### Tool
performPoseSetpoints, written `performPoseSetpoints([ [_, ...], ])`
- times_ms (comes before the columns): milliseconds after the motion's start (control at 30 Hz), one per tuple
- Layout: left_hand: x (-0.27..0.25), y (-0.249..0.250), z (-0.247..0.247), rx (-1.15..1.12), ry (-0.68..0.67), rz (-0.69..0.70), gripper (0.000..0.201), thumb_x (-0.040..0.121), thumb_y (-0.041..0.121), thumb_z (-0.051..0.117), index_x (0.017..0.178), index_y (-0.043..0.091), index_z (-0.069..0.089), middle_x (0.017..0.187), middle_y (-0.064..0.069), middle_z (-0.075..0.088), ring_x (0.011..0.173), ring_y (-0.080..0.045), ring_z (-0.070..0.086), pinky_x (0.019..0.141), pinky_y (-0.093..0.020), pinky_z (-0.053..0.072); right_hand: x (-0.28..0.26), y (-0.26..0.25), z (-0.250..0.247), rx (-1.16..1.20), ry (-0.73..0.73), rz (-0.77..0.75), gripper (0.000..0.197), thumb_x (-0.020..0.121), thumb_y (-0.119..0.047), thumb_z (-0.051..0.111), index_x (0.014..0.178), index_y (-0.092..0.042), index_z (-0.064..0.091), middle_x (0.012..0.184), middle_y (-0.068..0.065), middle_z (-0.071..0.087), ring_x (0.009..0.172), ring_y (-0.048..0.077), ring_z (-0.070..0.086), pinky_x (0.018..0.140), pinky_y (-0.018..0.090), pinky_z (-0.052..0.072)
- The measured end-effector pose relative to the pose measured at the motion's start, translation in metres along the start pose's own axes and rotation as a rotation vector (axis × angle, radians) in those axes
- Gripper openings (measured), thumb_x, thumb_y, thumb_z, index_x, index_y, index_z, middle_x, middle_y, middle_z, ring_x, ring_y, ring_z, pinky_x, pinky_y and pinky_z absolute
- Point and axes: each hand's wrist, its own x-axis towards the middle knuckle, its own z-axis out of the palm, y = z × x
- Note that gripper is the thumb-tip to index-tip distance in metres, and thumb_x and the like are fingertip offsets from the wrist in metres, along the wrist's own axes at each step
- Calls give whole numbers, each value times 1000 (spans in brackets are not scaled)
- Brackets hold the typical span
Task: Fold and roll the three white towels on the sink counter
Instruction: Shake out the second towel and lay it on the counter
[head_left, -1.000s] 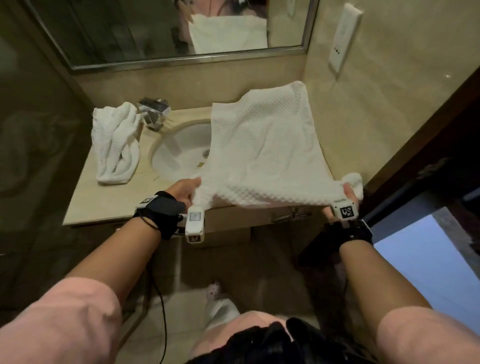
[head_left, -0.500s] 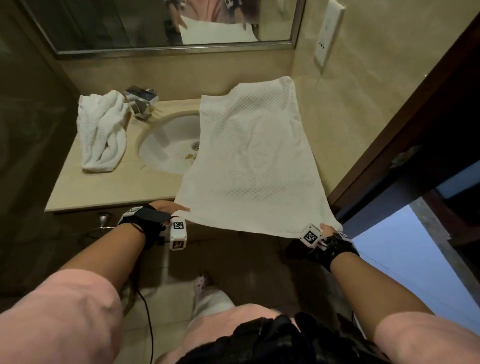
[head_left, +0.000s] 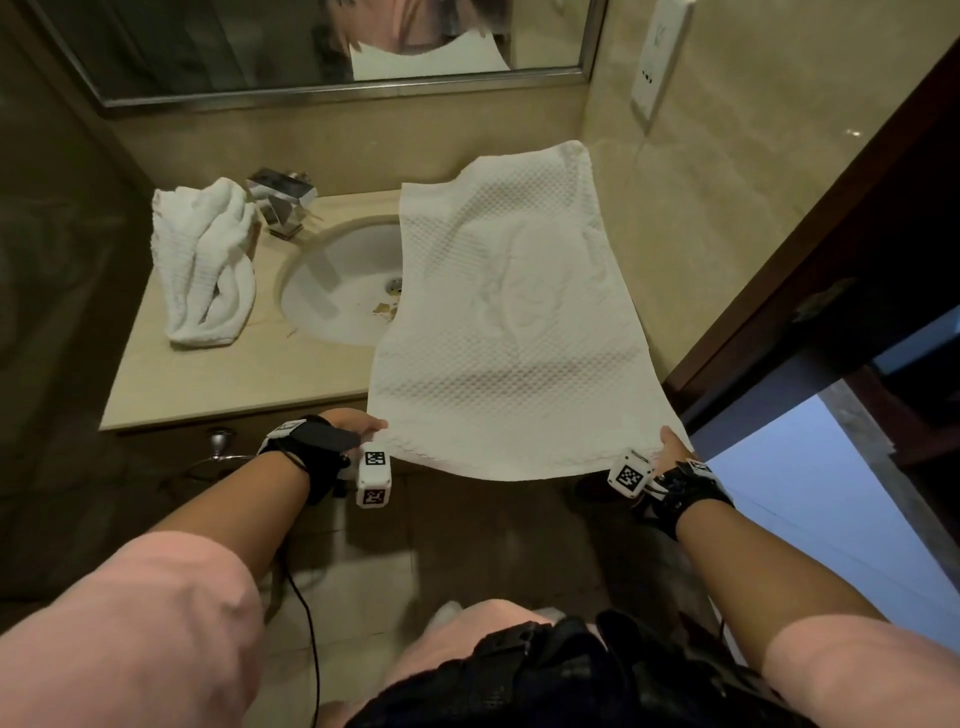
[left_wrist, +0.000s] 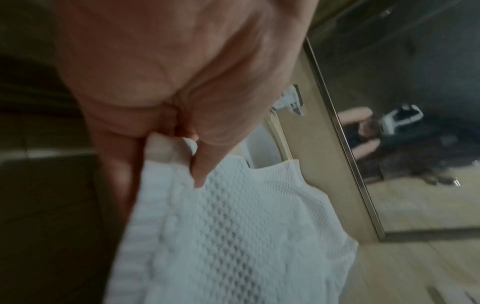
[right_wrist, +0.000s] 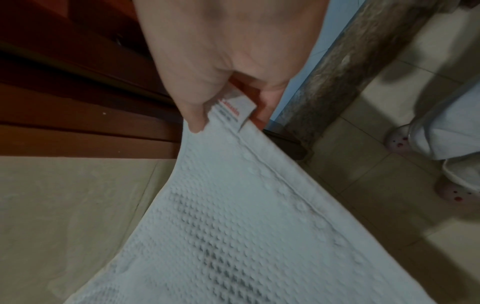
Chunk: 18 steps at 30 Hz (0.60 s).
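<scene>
The towel (head_left: 514, 317), spread over the sink (head_left: 337, 291) and surface (head_left: 218, 374) at centre frame, is pinched at its near corners by the left hand (head_left: 353, 423) and right hand (head_left: 670, 447); a loosened pinch would likely drop the overhanging edge floorward.

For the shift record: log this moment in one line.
left hand: pinches towel corner | right hand: pinches other corner | towel: spread over counter
</scene>
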Motion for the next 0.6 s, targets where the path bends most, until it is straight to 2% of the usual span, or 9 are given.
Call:
performPoseSetpoints([
  [33, -2, 2, 0, 8, -12, 19, 19, 98, 22, 53, 92, 4, 54, 71, -7, 54, 60, -19, 47, 57, -29, 36, 13, 4, -1, 0, 9, -16, 72, 85, -58, 55, 142, -18, 37, 140, 10, 49, 118, 33, 54, 89, 48, 48],
  [100, 2, 5, -1, -1, -31, 81, 16, 97, 21, 55, 93, 6, 52, 65, -6, 52, 60, -20, 48, 55, -30, 42, 36, 12, -3, 27, 37, -38, 70, 83, -63, 50, 135, -17, 45, 135, 11, 54, 114, 35, 57, 94, 50, 47],
  [167, 7, 8, -2, -165, -130, 95, 16, 95, 15, 57, 100, 0, 58, 74, -9, 63, 71, -24, 61, 58, -30, 54, -5, 4, 2, 20, 39, -32, 64, 92, -56, 45, 139, -14, 41, 138, 12, 50, 119, 34, 54, 95, 44, 46],
  [200, 5, 10, -2, -231, -190, 90, 16, 95, 12, 57, 101, -2, 61, 80, -11, 68, 76, -25, 66, 59, -27, 57, -14, 3, 5, 3, 45, -58, 60, 96, -51, 43, 141, -12, 40, 138, 12, 49, 118, 33, 54, 91, 41, 47],
  [300, 0, 13, 2, -301, -273, 108, 11, 95, -2, 51, 88, 0, 60, 89, -12, 67, 66, -20, 68, 48, -25, 56, -15, 3, 9, 64, 35, -192, 43, 101, -31, 43, 136, -6, 47, 129, 12, 57, 101, 28, 57, 72, 32, 43],
  [367, -2, 14, 4, -363, -268, 128, 7, 92, -7, 53, 91, -1, 58, 104, -16, 63, 76, -22, 66, 49, -29, 58, -13, 1, 10, 92, 37, -190, 38, 100, -22, 46, 134, -5, 51, 106, 13, 64, 82, 26, 58, 64, 30, 42],
  [433, -3, 16, 4, -374, -248, 138, 5, 91, -6, 55, 89, -1, 57, 97, -16, 63, 66, -19, 66, 43, -24, 54, -12, 0, 12, 133, 63, -165, 34, 97, -20, 53, 127, -5, 55, 72, 8, 54, 56, 17, 44, 50, 28, 37],
  [467, -5, 18, 6, -385, -242, 149, 6, 91, -5, 56, 87, 0, 57, 89, -14, 64, 57, -16, 65, 43, -22, 53, -9, 0, 13, 131, 80, -170, 33, 95, -19, 56, 125, -5, 56, 66, 5, 48, 52, 15, 39, 48, 27, 35],
  [600, -9, 38, 20, -450, -186, 269, 12, 83, -3, 67, 84, 5, 57, 86, -10, 63, 69, -16, 61, 58, -21, 55, -6, -6, 12, 74, 53, -247, 31, 91, -18, 62, 116, -1, 59, 64, 4, 49, 51, 13, 41, 47, 25, 38],
])
